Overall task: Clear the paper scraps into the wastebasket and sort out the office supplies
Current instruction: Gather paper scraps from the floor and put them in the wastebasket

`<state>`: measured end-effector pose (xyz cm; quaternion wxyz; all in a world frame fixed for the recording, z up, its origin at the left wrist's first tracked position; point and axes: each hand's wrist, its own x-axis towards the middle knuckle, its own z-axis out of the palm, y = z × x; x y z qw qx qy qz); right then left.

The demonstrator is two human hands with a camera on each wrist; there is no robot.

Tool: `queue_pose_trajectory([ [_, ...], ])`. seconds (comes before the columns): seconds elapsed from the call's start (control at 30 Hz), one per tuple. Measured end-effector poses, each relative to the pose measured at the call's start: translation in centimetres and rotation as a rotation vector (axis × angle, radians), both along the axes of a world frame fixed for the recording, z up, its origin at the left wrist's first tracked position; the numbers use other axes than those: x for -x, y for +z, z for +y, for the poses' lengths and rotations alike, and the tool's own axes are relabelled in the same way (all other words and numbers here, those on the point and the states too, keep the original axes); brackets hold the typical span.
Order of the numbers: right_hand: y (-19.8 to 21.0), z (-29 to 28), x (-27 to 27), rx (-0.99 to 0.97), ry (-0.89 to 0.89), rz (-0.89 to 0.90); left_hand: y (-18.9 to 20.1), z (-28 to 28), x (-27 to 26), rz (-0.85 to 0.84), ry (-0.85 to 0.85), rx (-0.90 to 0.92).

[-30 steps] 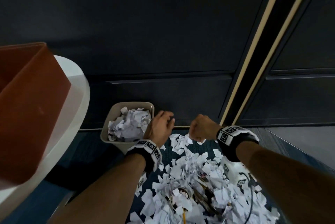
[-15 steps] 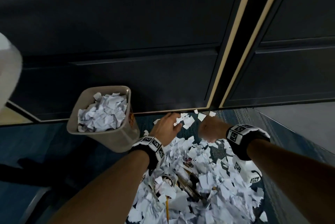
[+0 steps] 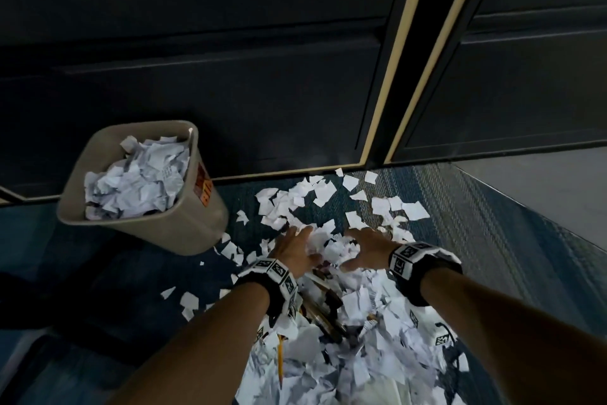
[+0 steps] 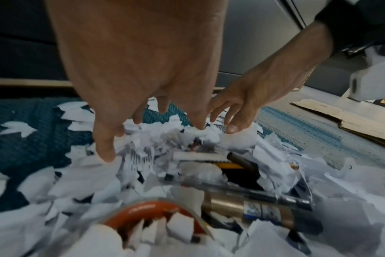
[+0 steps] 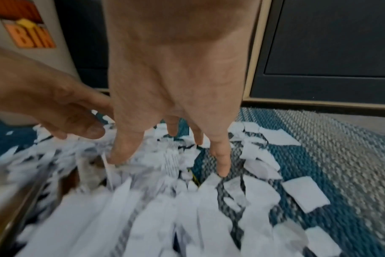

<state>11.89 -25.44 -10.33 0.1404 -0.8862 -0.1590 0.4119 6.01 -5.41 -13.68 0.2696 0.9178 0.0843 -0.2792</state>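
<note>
White paper scraps point(image 3: 331, 332) lie heaped on the blue carpet, with more scattered toward the cabinet. My left hand point(image 3: 297, 242) and right hand point(image 3: 361, 247) reach down side by side onto the far end of the heap, fingers spread, tips touching scraps point(image 4: 165, 132); neither holds anything. The beige wastebasket point(image 3: 184, 234) stands to the left, full of crumpled paper. Half buried in the heap are an orange tape roll point(image 4: 152, 213), a dark marker point(image 4: 242, 160), a metallic tube point(image 4: 253, 208) and a yellow pencil point(image 3: 280, 358).
Dark cabinet doors with beige trim point(image 3: 394, 76) close off the far side just behind the scraps. Flattened cardboard point(image 4: 352, 121) lies on the grey floor to the right. Blue carpet point(image 3: 492, 240) stretches right of the heap.
Both hands were clenched near the wastebasket a second ago. They have since opened, scraps fell between them, and they dropped onto the heap with fingers spread.
</note>
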Motion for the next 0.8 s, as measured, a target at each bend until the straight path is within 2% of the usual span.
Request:
queue_pose_trajectory([
  [0.1,-3.0,-0.3,1.3,0.089,0.072,0.04,-2.2,-0.8,0.6,0.13,-0.052,-0.029],
  [0.17,-4.5,-0.4,1.6,0.118,0.081,-0.018,-3.1,-1.4,0.9,0.126,-0.099,-0.074],
  [0.23,-5.1,-0.3,1.7,0.09,0.073,-0.083,-3.3,-1.7,1.0,0.067,-0.067,-0.094],
  [0.37,-5.1,0.4,2.0,-0.005,0.009,-0.107,-3.5,-2.4,0.9,0.0,-0.008,-0.048],
  [0.5,-4.7,0.5,2.2,-0.056,-0.052,-0.097,-3.0,-2.8,0.8,-0.084,0.096,0.103],
  [0.6,-3.6,0.1,1.5,-0.048,-0.064,-0.124,-1.9,-3.0,0.6,-0.114,0.146,0.113],
  [0.8,-2.4,-0.9,0.3,-0.085,-0.22,-0.16,-1.2,-2.3,0.6,-0.213,0.313,0.141],
])
